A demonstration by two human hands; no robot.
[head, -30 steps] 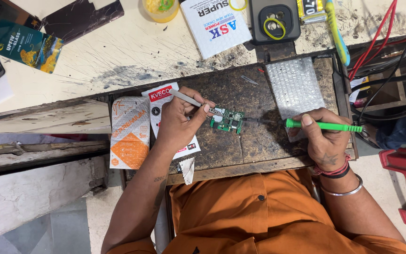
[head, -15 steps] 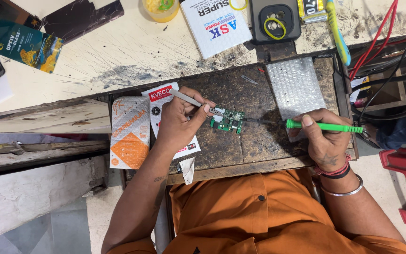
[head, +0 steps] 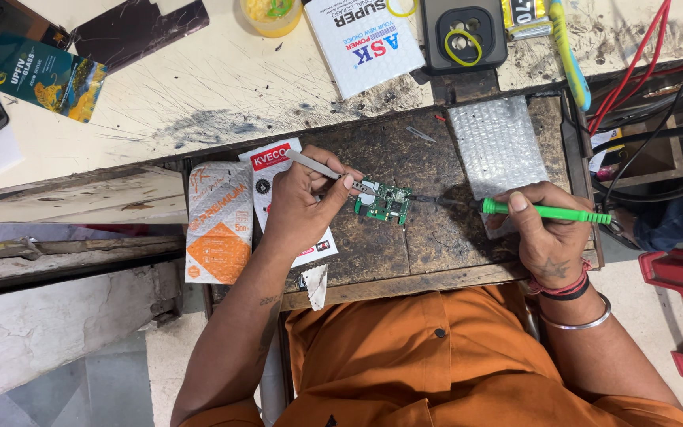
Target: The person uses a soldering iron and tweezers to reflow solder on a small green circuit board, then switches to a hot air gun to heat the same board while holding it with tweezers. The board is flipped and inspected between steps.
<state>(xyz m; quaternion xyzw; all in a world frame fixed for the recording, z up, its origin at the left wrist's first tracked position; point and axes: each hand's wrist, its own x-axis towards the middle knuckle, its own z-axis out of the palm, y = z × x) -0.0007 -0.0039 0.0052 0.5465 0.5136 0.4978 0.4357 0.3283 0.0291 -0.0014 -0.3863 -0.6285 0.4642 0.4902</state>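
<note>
Scarred dark work mat [head: 405,253] at frame centre is your surface, set into a pale scratched bench [head: 199,95]. Small green circuit board [head: 384,204] lies flat on it, mid-frame, long axis roughly left-right, slightly tilted. Your left hand [head: 298,207] sits just left of the board, pinched on metal tweezers [head: 327,171] whose tips run down-right onto the board's left edge. Your right hand [head: 547,237] is further off to the right, closed round a green-handled tool [head: 547,211]; its dark shaft lies horizontal and points left, tip at or just short of the board's right edge, contact too small to tell. So left hand is nearer, both tools converge along the board's long axis. Outward: printed packets [head: 219,225] under and beside your left wrist, bubble wrap [head: 498,142] upper right of the mat, red and black cables [head: 642,87] at far right.
</note>
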